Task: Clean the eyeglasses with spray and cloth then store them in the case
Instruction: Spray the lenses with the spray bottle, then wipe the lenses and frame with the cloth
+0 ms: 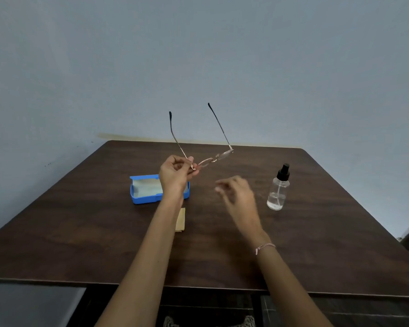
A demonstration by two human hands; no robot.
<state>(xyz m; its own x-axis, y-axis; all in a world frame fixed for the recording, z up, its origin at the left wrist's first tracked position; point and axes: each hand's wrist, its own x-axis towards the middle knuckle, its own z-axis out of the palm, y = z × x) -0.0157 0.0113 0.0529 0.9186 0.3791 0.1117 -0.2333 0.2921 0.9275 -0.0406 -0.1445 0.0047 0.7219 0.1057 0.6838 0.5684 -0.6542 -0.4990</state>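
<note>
- Pinching the glasses by one end of the frame in the left hand, raised above the table, both side arms unfolded and pointing up and away
- Hovering with the right hand just below the glasses, fingers loosely curled and seemingly gripping nothing, though blurred
- Standing upright on the table to the right, near that free hand but apart from it: the spray bottle, untouched
- Lying flat beside the left forearm, partly hidden by it: the cloth
- Sitting open behind the left wrist: the blue case, showing only its pale lining
- Judging the task as barely begun, with spraying, wiping, folding and storing all remaining
</note>
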